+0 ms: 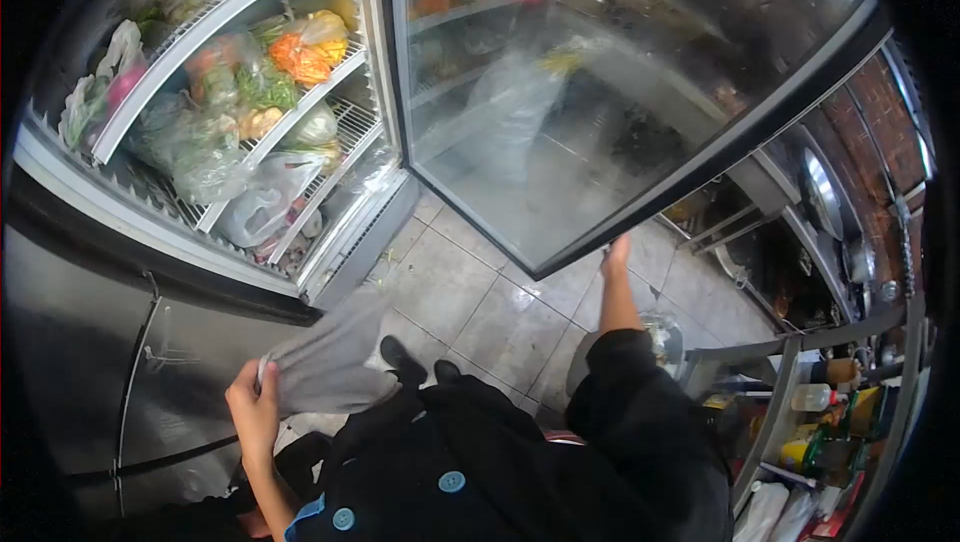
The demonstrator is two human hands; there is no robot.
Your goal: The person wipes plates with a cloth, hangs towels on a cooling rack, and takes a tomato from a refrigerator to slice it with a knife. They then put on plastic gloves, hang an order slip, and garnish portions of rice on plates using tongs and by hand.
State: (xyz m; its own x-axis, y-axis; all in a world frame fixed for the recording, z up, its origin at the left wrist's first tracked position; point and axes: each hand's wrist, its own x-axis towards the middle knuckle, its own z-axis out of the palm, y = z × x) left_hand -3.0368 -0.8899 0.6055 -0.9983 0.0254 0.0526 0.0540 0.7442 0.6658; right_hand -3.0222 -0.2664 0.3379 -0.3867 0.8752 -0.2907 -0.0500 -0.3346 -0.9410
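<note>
My left hand [254,404] is closed on one edge of a thin grey cloth [335,360], which hangs spread out toward the right. At the lower edge of the open glass fridge door [540,268], my right hand [617,256] grips the dark frame, its fingers partly hidden behind it. The glass looks hazy and shows reflections. Inside the fridge [330,272], wire shelves carry bagged vegetables, among them an orange bag [305,54] and a bag of greens [265,87].
A steel cabinet [70,312] stands on the left below the fridge. Tiled floor [450,282] lies between the fridge and my feet. On the right are a shelf with bottles [812,397], a round metal pan [822,182] and a clear container [662,334].
</note>
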